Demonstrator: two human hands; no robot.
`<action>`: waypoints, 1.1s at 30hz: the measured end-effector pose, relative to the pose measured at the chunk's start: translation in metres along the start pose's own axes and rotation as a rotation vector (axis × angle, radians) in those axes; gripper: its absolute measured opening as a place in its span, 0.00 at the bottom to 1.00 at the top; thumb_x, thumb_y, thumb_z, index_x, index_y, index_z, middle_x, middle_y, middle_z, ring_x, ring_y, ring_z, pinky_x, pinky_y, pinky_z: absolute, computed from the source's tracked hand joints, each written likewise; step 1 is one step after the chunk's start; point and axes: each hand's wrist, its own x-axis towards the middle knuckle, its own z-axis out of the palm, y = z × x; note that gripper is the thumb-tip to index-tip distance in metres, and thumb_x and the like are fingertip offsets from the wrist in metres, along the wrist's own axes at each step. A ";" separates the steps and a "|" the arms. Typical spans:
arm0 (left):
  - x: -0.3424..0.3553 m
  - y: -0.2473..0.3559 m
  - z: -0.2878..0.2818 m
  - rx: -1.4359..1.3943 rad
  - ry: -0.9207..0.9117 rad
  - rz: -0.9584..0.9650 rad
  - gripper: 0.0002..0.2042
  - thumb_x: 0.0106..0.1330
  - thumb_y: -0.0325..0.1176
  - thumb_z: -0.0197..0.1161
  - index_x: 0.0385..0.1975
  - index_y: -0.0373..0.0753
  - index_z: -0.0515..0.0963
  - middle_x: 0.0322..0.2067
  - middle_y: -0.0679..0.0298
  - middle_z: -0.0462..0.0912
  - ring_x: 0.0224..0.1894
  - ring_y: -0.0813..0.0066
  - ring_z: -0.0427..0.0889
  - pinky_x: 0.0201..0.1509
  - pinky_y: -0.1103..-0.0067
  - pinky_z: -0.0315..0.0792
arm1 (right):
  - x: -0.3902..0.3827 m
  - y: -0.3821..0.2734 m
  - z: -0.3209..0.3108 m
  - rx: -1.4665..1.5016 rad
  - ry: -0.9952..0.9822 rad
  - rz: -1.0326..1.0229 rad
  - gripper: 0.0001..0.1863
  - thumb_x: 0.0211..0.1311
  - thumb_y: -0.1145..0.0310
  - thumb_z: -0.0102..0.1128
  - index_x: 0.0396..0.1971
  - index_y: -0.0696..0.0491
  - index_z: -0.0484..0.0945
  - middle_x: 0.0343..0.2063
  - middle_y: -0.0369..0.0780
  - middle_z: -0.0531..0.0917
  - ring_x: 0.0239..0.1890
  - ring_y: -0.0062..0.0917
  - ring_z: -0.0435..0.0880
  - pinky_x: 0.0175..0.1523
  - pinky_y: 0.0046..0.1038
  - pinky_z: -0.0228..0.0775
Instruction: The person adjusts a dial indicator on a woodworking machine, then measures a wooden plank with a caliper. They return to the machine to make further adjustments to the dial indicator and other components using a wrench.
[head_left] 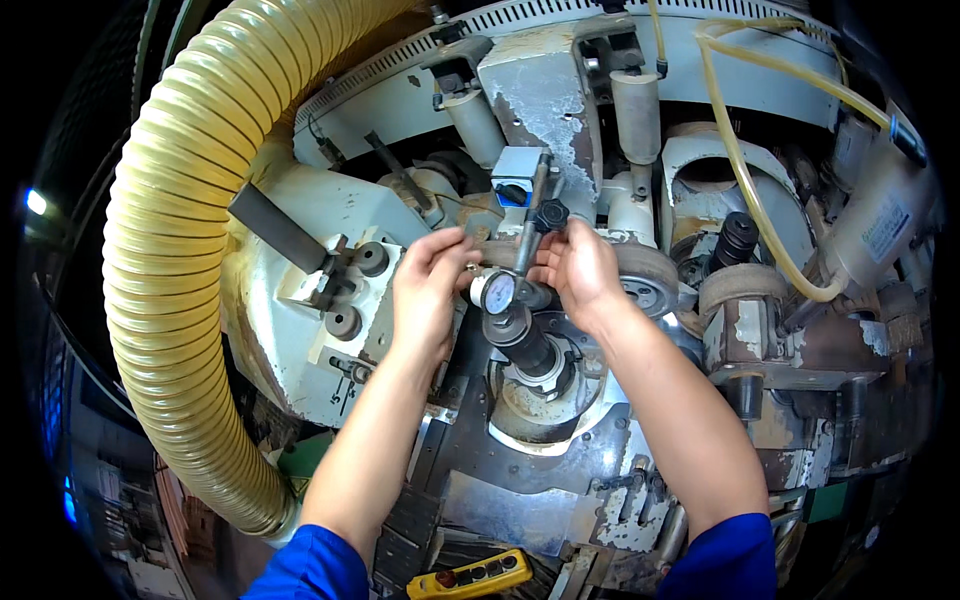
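Note:
A round dial gauge sits on a metal rod stand with a black clamp knob. The stand rises to a blue-and-white magnetic base stuck to the machine. Just left of the gauge is my left hand, its fingers loosely bent and apart, fingertips close to the gauge's edge. On the stand's other side my right hand is half cupped, thumb near the knob; whether it touches is unclear. Below the gauge stands a dark vertical spindle in a round collar.
A thick yellow ribbed hose curves down the left side. Grinding-type wheels and air cylinders surround the hands. A thin clear hose loops at the right. In front lies a yellow button pendant.

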 end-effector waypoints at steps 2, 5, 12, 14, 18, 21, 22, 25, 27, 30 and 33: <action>0.023 0.013 0.009 0.170 -0.078 -0.006 0.14 0.74 0.31 0.63 0.53 0.30 0.80 0.45 0.57 0.87 0.42 0.70 0.87 0.47 0.76 0.81 | 0.002 -0.008 0.016 0.067 0.153 0.110 0.24 0.79 0.49 0.45 0.53 0.56 0.75 0.42 0.46 0.86 0.42 0.32 0.86 0.47 0.36 0.80; 0.054 0.022 0.018 0.694 -0.097 0.218 0.11 0.70 0.35 0.70 0.41 0.31 0.85 0.31 0.62 0.88 0.32 0.74 0.87 0.37 0.77 0.80 | 0.018 -0.020 0.019 0.101 0.084 0.087 0.35 0.73 0.33 0.49 0.54 0.54 0.77 0.41 0.44 0.86 0.42 0.33 0.86 0.52 0.37 0.79; 0.071 0.026 0.036 1.090 -0.158 0.485 0.13 0.63 0.38 0.75 0.29 0.32 0.86 0.24 0.58 0.89 0.26 0.78 0.88 0.32 0.78 0.80 | 0.036 -0.025 0.017 0.135 -0.098 0.021 0.27 0.68 0.38 0.64 0.44 0.50 0.80 0.35 0.36 0.84 0.36 0.23 0.86 0.44 0.33 0.85; 0.067 0.022 0.042 0.976 -0.108 0.436 0.13 0.61 0.40 0.76 0.27 0.34 0.85 0.23 0.58 0.88 0.26 0.72 0.89 0.33 0.75 0.81 | 0.037 -0.025 0.016 0.135 -0.109 0.030 0.26 0.69 0.40 0.64 0.44 0.50 0.80 0.34 0.36 0.84 0.35 0.23 0.86 0.42 0.33 0.85; 0.067 0.016 0.046 0.912 -0.062 0.488 0.13 0.59 0.39 0.76 0.25 0.34 0.84 0.21 0.57 0.87 0.24 0.70 0.88 0.33 0.73 0.81 | 0.038 -0.024 0.016 0.117 -0.090 0.005 0.27 0.70 0.38 0.62 0.42 0.50 0.81 0.32 0.34 0.84 0.33 0.21 0.86 0.38 0.29 0.82; 0.072 0.011 0.044 0.958 -0.089 0.602 0.12 0.58 0.36 0.76 0.25 0.34 0.82 0.21 0.59 0.85 0.23 0.73 0.85 0.31 0.75 0.79 | 0.041 -0.022 0.013 0.088 -0.104 -0.009 0.29 0.70 0.35 0.60 0.41 0.50 0.81 0.31 0.33 0.83 0.32 0.19 0.85 0.36 0.27 0.80; 0.073 0.011 0.042 0.998 -0.094 0.656 0.12 0.58 0.35 0.77 0.26 0.34 0.81 0.21 0.60 0.85 0.23 0.75 0.84 0.30 0.76 0.78 | 0.039 -0.022 0.015 0.093 -0.102 -0.009 0.29 0.70 0.35 0.60 0.41 0.50 0.81 0.30 0.33 0.83 0.31 0.19 0.85 0.35 0.26 0.79; 0.076 0.011 0.038 1.052 -0.137 0.781 0.11 0.57 0.33 0.75 0.26 0.35 0.79 0.23 0.58 0.82 0.25 0.62 0.84 0.31 0.71 0.77 | 0.037 -0.022 0.018 0.093 -0.100 -0.016 0.30 0.70 0.34 0.58 0.41 0.50 0.81 0.30 0.33 0.83 0.30 0.18 0.83 0.33 0.24 0.77; 0.079 0.009 0.037 1.096 -0.156 0.914 0.11 0.57 0.33 0.74 0.26 0.36 0.77 0.23 0.58 0.81 0.26 0.57 0.83 0.30 0.69 0.77 | 0.040 -0.020 0.016 0.072 -0.100 -0.027 0.31 0.71 0.33 0.57 0.40 0.50 0.81 0.29 0.33 0.82 0.28 0.18 0.82 0.31 0.24 0.75; 0.079 0.017 0.039 1.177 -0.190 1.082 0.11 0.56 0.33 0.73 0.26 0.37 0.76 0.24 0.58 0.78 0.28 0.53 0.81 0.31 0.65 0.76 | 0.039 -0.021 0.018 0.069 -0.071 -0.017 0.31 0.71 0.33 0.57 0.39 0.50 0.81 0.27 0.32 0.80 0.27 0.18 0.81 0.29 0.23 0.73; 0.077 0.024 0.040 1.243 -0.204 1.177 0.11 0.57 0.33 0.73 0.26 0.39 0.75 0.24 0.59 0.77 0.28 0.54 0.80 0.32 0.64 0.76 | 0.043 -0.020 0.015 0.019 -0.075 -0.039 0.31 0.71 0.33 0.57 0.38 0.51 0.80 0.26 0.32 0.79 0.26 0.18 0.80 0.29 0.23 0.73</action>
